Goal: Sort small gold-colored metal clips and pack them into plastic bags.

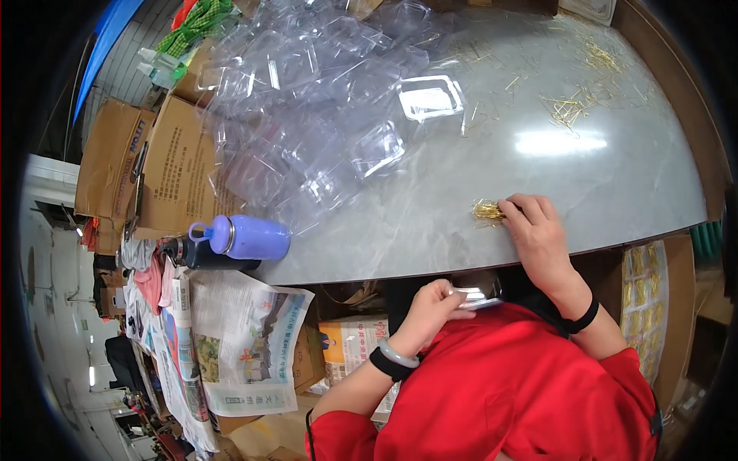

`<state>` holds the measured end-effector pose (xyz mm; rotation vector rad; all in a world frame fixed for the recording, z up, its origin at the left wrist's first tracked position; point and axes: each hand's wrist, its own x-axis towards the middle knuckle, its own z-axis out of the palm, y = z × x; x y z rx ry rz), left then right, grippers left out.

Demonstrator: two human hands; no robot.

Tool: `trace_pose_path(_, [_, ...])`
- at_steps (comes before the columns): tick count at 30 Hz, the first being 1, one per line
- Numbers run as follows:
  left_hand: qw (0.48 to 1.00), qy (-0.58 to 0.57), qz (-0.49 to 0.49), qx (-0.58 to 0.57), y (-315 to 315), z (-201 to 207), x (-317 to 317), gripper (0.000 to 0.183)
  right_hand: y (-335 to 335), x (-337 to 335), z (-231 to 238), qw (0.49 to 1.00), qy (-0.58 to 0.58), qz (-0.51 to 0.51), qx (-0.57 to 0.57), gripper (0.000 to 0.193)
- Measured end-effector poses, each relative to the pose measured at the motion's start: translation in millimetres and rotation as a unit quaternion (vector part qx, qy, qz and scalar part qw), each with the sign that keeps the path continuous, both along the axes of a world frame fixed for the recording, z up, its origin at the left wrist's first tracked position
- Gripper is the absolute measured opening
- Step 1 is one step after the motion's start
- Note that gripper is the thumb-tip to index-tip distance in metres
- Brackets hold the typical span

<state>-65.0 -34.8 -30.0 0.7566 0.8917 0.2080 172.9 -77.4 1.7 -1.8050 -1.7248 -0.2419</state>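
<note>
Just over the table's near edge, my left hand (429, 309) is closed on a small clear plastic box (478, 295) that catches the light. To the right, the fingers of my right hand (536, 233) pinch one end of a bundle of thin gold wire pieces (486, 210) at the tabletop. Whether the wires have hooked ends is too small to tell in the bundle. More gold wire pieces (570, 110) lie scattered at the far right, some of them bent at the end.
A heap of clear plastic boxes (307, 146) covers the left of the grey table (430, 223). A purple bottle (260, 237) lies on its side at the near left corner. Cardboard boxes (177, 165) stand beyond, newspaper (250, 346) hangs below, and a sheet of packed gold pieces (644, 300) stands right.
</note>
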Motion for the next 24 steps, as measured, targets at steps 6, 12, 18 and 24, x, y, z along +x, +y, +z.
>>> trace_pose_path(6, [0.987,-0.141,0.028,-0.076,-4,10,7,0.013,-28,-14,5,0.991,0.006,0.122,-0.055,0.039])
trace_pose_path(12, [0.988,-0.134,-0.003,-0.071,-19,7,-11,0.006,-62,-24,-2,0.959,0.044,0.252,-0.125,0.041])
trace_pose_path(18, [0.989,-0.123,-0.058,0.051,-17,50,-13,0.008,-59,-24,22,0.966,0.073,0.238,-0.063,0.041])
trace_pose_path(24, [0.927,0.055,-0.068,0.364,37,54,32,0.018,-4,-14,17,0.995,0.022,0.098,-0.011,0.043])
